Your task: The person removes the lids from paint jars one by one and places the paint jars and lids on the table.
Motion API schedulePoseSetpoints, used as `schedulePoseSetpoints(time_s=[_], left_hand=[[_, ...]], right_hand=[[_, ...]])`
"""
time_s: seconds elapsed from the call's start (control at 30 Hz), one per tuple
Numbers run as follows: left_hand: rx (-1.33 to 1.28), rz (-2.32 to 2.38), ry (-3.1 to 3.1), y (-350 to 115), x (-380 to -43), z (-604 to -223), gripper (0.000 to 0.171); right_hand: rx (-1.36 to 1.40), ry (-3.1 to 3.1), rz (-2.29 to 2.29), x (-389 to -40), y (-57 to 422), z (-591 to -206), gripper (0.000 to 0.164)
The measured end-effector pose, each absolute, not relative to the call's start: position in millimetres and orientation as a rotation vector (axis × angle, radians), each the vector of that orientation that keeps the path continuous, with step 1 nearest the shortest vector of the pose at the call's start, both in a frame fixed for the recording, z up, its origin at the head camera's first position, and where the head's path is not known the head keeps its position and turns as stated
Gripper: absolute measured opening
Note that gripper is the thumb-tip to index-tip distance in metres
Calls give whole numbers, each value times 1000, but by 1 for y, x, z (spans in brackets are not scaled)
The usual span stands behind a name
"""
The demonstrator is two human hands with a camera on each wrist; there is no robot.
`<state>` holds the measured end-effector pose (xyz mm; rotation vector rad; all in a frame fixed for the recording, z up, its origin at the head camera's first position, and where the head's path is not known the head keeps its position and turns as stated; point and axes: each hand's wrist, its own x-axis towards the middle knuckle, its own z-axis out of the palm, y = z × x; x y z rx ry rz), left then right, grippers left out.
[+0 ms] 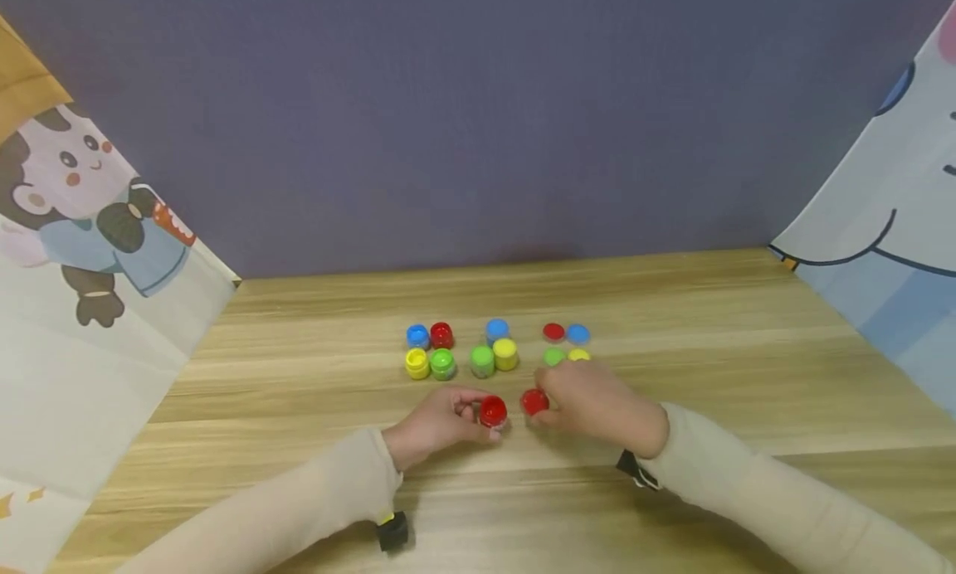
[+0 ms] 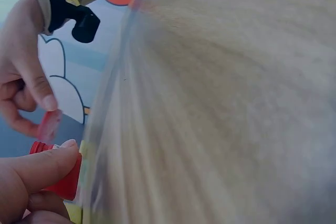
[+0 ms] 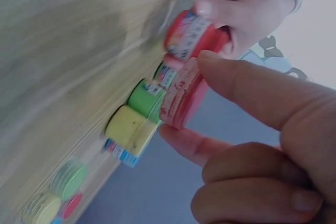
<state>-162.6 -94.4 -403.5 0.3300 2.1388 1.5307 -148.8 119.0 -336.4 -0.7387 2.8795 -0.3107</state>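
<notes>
The red jar point(image 1: 493, 412) is in the near middle part of the table point(image 1: 299, 350), its mouth turned up and its axis roughly upright; the left hand point(image 1: 441, 422) grips it from the left. Just to the right, apart from the jar, is the red lid point(image 1: 534, 401), which the right hand point(image 1: 597, 401) pinches by its edge (whether the jar touches the table, I cannot tell). Farther away, open jars point(image 1: 417, 364) stand left, closed jars point(image 1: 482, 361) stand in the middle, and loose lids point(image 1: 553, 333) lie right.
</notes>
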Motion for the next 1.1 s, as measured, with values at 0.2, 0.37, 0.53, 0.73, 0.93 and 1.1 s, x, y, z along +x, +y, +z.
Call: schedulePoseSetpoints(time_s=[0.2, 0.37, 0.53, 0.73, 0.93, 1.1], left_hand=[[304, 1536, 2144, -106, -164, -397, 47], [307, 1573, 2155, -116, -167, -396, 47], [275, 1610, 2150, -124, -169, -399, 50], [254, 1610, 2146, -129, -170, -400, 51], [249, 1620, 2143, -134, -171, -400, 53], [228, 1637, 2117, -140, -174, -400, 53]], right_hand=[[-732, 2882, -290, -158, 126, -341, 35], [-712, 2883, -270, -165, 130, -343, 37], [-691, 2895, -264, -172, 135, -345, 38], [-664, 2908, -278, -181, 144, -352, 42], [-627, 2923, -260, -185, 148, -355, 42], [-612, 2922, -243, -186, 149, -358, 42]])
